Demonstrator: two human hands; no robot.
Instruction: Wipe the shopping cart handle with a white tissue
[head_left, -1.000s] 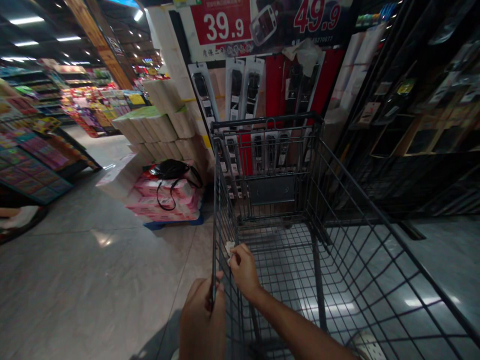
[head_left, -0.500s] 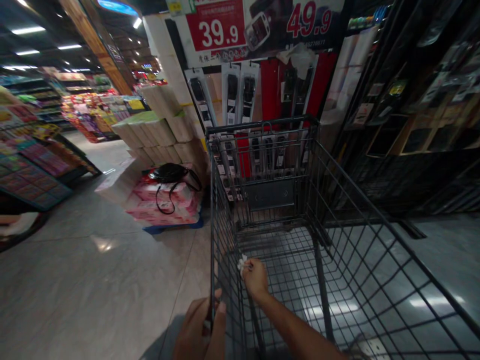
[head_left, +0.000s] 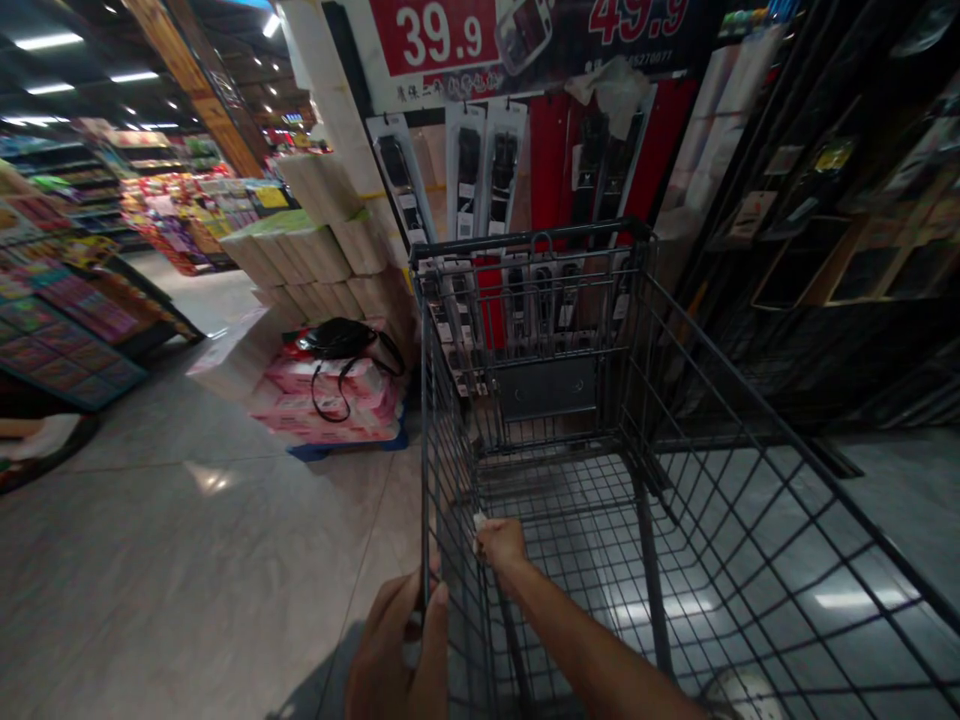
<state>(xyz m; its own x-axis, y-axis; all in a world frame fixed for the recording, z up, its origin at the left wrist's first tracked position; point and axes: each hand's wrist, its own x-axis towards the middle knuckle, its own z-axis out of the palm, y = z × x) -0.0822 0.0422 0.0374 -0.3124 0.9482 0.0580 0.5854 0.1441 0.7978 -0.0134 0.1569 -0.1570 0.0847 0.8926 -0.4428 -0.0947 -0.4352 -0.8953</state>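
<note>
A dark wire shopping cart (head_left: 532,237) stands in front of me, its basket bare of goods. My left hand (head_left: 401,640) is closed round the top rail of the cart's left side, with the thumb on the inner side. Inside the basket, low against the left side wires, my right hand (head_left: 502,545) is closed on a small crumpled white wipe (head_left: 479,524). Only a bit of the wipe shows beyond the fingers. The right forearm reaches in over the basket floor from the lower right.
Beyond the cart hangs a display of packaged goods (head_left: 466,170) under price signs. Left of it, pink packs (head_left: 352,405) on a blue pallet carry a black bag (head_left: 337,340), beside stacked paper rolls (head_left: 289,250). Dark racks stand at the right.
My right hand has shifted slightly left against the side wires, and less of the white wipe shows. My left hand keeps its hold on the rail. The view has tilted down a little.
</note>
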